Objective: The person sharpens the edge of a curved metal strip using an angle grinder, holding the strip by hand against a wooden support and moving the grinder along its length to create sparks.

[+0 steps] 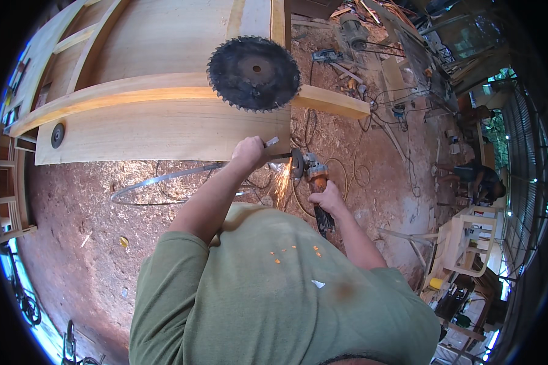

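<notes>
My left hand is closed on a short metal bar at the board's near edge. My right hand grips an orange-and-black angle grinder, whose disc meets dark metal beside my left hand. Orange sparks spray down toward the floor. Above my hands, a large toothed saw blade lies flat on the wooden frame. A smaller dark disc rests at the left of the pale wooden board.
A long metal band lies looped on the shavings-covered floor. Cables, a motor and timber offcuts are at upper right. Another person is bent over at far right, near a wooden chair frame. Bicycles stand at lower left.
</notes>
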The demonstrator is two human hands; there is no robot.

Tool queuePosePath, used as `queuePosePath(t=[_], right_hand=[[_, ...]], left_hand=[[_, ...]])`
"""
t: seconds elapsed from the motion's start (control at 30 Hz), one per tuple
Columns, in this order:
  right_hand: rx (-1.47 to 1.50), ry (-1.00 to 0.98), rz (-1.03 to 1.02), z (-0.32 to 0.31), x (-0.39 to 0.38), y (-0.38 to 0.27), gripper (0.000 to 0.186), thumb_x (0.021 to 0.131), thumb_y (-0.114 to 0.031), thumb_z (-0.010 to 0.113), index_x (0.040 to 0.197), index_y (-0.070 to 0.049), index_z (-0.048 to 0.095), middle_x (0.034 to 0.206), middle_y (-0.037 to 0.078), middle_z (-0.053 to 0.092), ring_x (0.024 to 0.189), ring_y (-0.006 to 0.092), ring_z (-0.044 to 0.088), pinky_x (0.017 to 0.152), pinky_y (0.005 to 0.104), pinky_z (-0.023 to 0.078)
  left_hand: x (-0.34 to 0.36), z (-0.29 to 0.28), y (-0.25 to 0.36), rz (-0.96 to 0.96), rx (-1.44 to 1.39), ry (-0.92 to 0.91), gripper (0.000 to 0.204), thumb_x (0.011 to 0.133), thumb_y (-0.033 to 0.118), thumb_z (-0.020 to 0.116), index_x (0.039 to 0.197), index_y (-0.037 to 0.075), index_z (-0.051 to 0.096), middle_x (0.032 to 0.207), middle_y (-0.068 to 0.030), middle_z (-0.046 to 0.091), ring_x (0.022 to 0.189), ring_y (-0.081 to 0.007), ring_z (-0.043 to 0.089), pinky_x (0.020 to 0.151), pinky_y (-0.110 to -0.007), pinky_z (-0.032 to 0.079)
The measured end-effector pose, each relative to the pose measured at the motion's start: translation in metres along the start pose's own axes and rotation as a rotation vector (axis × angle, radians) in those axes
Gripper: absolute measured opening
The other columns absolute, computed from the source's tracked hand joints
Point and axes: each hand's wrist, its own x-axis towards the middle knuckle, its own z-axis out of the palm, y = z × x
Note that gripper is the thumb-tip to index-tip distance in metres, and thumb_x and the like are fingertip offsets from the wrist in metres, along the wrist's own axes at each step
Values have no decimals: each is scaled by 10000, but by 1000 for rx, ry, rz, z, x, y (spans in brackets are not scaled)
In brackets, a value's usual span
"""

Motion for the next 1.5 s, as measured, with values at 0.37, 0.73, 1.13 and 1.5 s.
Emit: queuePosePath(t=[0.37,0.73,1.13,1.5], right_hand=[[36,10,-1,3,-1,7,556,585,-256,830,1020,1,598,942,136,658,889,259,643,809,385,515],[47,-9,10,2,5,-1,569,585,-244,837,1033,6,593,965,141,659,904,259,643,816,388,515],[-13,-4,-4,3,0,6,635,587,-284,799,1087,56,605,1012,225,686,964,333,673,868,407,528],[7,-4,4,3,-2,5,621,589,-280,811,1073,52,609,1004,217,690,948,331,673,861,411,529]], left_hand=[[-4,-3,2,-8,-17,-9,321,794,265,756,999,19,753,1001,-210,737,970,-355,716,886,-436,568],[-3,0,-1,20,-11,19,302,799,249,743,998,22,752,993,-217,734,967,-364,713,881,-439,567],[-3,-4,1,8,-3,-3,351,803,288,763,1021,13,744,1009,-221,731,988,-364,708,897,-436,562],[-1,-1,-1,19,-3,25,380,777,327,790,1003,24,758,953,-218,736,924,-365,717,867,-442,566]])
